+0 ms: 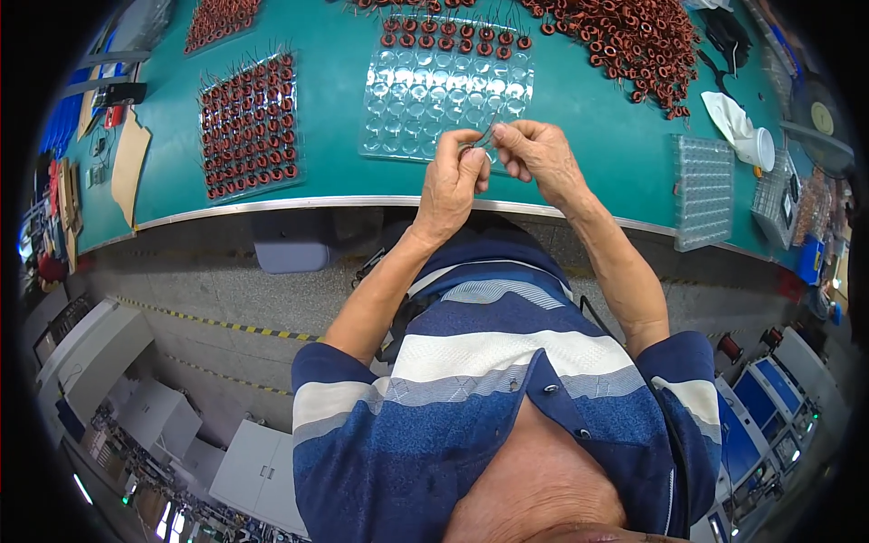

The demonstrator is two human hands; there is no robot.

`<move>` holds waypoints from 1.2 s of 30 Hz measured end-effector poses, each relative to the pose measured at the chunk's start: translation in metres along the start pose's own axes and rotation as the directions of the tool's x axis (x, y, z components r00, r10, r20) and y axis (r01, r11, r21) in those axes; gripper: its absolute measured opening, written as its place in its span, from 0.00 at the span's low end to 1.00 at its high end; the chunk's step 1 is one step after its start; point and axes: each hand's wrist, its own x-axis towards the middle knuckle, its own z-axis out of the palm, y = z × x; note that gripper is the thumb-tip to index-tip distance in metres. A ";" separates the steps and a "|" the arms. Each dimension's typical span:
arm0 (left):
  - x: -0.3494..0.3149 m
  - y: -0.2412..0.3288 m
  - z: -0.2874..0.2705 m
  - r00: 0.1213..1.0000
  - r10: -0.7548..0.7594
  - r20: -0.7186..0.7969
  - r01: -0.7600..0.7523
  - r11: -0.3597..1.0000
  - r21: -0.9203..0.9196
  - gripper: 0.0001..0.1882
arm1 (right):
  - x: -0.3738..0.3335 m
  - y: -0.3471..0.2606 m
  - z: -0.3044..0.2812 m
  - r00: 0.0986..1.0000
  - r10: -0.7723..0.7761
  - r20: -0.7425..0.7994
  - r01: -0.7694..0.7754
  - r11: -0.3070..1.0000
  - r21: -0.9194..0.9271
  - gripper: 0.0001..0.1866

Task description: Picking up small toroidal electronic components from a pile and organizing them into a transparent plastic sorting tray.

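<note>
Thin dark wire leads (490, 134) stretch between my two hands, in front of the clear tray's near edge. My left hand (452, 176) is closed, with thumb and forefinger pinching at the leads' lower end; any coil body there is hidden by the fingers. My right hand (541, 156) pinches the leads between thumb and forefinger, its other fingers curled. The clear plastic tray (369, 122) has round pockets. Red-brown ring coils (446, 42) with upright dark leads fill its far rows, while its nearer pockets hold none.
On the green table (330, 100), a filled coil tray (249, 127) lies left, another (220, 22) farther back. A heap of loose coils (625, 45) is at the far right. Stacked clear trays (704, 192), a white cup (757, 149) and cardboard (129, 167) lie near the sides.
</note>
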 end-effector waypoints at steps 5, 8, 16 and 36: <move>-0.003 0.006 0.004 0.999 0.043 0.010 -0.044 0.988 0.148 0.13 | -0.004 0.000 0.003 0.996 -0.075 0.053 0.079 0.993 -0.085 0.14; -0.005 0.002 0.006 0.995 0.099 0.008 -0.099 0.978 0.184 0.13 | -0.010 0.002 0.008 0.860 -0.510 -0.018 0.427 0.739 -0.522 0.12; -0.009 0.004 0.015 0.998 0.057 -0.007 -0.057 0.998 -0.016 0.12 | -0.017 -0.006 0.008 0.957 -0.278 -0.082 0.261 0.949 -0.174 0.09; -0.001 0.024 0.016 0.950 -0.198 0.242 0.288 0.857 -0.428 0.12 | -0.017 0.006 -0.009 0.938 -0.345 -0.018 0.343 0.926 0.158 0.09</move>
